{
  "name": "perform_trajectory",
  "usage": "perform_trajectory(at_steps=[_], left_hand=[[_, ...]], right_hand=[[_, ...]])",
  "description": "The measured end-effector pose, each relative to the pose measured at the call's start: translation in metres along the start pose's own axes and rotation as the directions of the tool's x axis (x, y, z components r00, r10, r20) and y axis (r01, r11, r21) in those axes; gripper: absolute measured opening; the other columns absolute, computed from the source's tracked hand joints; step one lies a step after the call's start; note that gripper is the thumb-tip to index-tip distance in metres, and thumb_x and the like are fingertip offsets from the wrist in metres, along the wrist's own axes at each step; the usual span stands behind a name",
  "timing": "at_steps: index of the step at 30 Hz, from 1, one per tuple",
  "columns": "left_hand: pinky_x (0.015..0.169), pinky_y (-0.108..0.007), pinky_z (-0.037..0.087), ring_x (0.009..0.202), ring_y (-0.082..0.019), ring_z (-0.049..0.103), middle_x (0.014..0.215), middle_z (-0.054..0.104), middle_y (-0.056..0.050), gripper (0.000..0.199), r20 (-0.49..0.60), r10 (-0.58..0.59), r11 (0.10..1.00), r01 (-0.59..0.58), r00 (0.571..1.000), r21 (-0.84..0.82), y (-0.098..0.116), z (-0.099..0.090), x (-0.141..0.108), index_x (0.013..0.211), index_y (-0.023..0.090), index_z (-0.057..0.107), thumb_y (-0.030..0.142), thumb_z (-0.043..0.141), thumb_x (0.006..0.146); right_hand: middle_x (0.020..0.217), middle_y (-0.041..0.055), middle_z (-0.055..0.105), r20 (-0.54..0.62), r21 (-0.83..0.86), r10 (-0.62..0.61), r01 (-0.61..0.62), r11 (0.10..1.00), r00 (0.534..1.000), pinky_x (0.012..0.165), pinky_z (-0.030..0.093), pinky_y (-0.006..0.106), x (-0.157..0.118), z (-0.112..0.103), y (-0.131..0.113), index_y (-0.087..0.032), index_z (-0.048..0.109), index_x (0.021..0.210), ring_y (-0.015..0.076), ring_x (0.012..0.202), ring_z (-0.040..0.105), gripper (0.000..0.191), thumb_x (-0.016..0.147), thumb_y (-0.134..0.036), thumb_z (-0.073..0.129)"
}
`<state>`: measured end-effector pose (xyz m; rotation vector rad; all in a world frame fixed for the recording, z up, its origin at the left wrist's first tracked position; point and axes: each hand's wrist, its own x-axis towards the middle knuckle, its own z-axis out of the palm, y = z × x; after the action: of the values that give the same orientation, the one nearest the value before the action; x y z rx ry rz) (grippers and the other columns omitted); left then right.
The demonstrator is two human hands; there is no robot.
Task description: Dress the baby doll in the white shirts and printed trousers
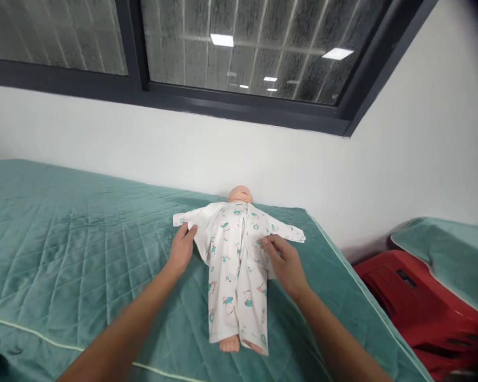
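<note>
A baby doll (239, 194) lies on its back on the green quilted cover, its head toward the wall and its bare feet (230, 344) toward me. It wears a white printed shirt (252, 216) with sleeves spread to both sides, and matching trousers (225, 297). My left hand (182, 248) pinches the shirt's edge below the sleeve on the left, between thumb and finger. On the other side, my right hand (286, 261) has thumb and fingers closed on the shirt's front panel near the doll's side. The shirt front hangs loose over the trousers.
The green quilted cover (95, 239) spreads over a bed-like surface, its edge running down at the right. A white wall (175, 143) and a dark-framed window (239, 103) stand behind. Beyond the right edge are a red plastic object (398, 297) and more green fabric (450, 254).
</note>
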<state>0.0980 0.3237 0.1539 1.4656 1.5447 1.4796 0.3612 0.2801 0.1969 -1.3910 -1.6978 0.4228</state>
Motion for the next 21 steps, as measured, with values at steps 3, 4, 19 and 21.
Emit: perform_trajectory(at_steps=[3, 4, 19, 21], left_hand=[[0.073, -0.030, 0.050, 0.080, -0.018, 0.061, 0.083, 0.064, 0.000, 0.029, 0.142, 0.117, 0.993, -0.117, 0.983, -0.014, 0.041, 0.006, -0.004, 0.084, 0.021, 0.055, 0.043, 0.041, 0.095], [0.077, -0.031, 0.052, 0.087, -0.020, 0.064, 0.090, 0.068, -0.002, 0.028, 0.261, 0.203, 0.977, -0.212, 0.944, 0.006, 0.052, 0.009, -0.008, 0.091, 0.021, 0.059, 0.042, 0.041, 0.096], [0.108, -0.041, 0.044, 0.117, -0.021, 0.060, 0.122, 0.068, -0.006, 0.032, 0.293, 0.267, 0.954, -0.295, 0.918, 0.058, 0.023, 0.089, 0.085, 0.113, 0.021, 0.068, 0.026, 0.041, 0.096], [0.104, -0.042, 0.046, 0.111, -0.023, 0.061, 0.111, 0.071, -0.006, 0.027, 0.331, 0.254, 0.945, -0.306, 0.909, 0.114, 0.034, 0.100, 0.101, 0.105, 0.021, 0.072, 0.025, 0.048, 0.093]], right_hand=[[0.076, 0.0004, 0.063, -0.060, 0.095, 0.061, -0.056, 0.994, 0.996, 0.068, 0.041, 0.029, 0.038, 0.011, -0.004, -0.021, 0.063, 0.082, 0.0174, 0.071, 0.054, 0.032, 0.091, -0.048, 0.049], [0.075, -0.0001, 0.062, -0.074, 0.109, 0.080, -0.072, 0.991, 0.994, 0.066, 0.040, 0.029, 0.054, 0.016, -0.004, -0.021, 0.063, 0.082, 0.0169, 0.069, 0.053, 0.032, 0.090, -0.048, 0.049], [0.073, -0.0016, 0.061, -0.029, 0.188, 0.168, -0.159, 0.969, 0.985, 0.065, 0.041, 0.028, 0.133, 0.053, 0.026, -0.022, 0.059, 0.080, 0.0156, 0.067, 0.053, 0.015, 0.081, -0.037, 0.057], [0.077, -0.0008, 0.061, -0.068, 0.199, 0.214, -0.197, 0.960, 0.974, 0.067, 0.044, 0.029, 0.134, 0.052, 0.029, -0.022, 0.058, 0.083, 0.0160, 0.069, 0.054, 0.014, 0.080, -0.036, 0.058]])
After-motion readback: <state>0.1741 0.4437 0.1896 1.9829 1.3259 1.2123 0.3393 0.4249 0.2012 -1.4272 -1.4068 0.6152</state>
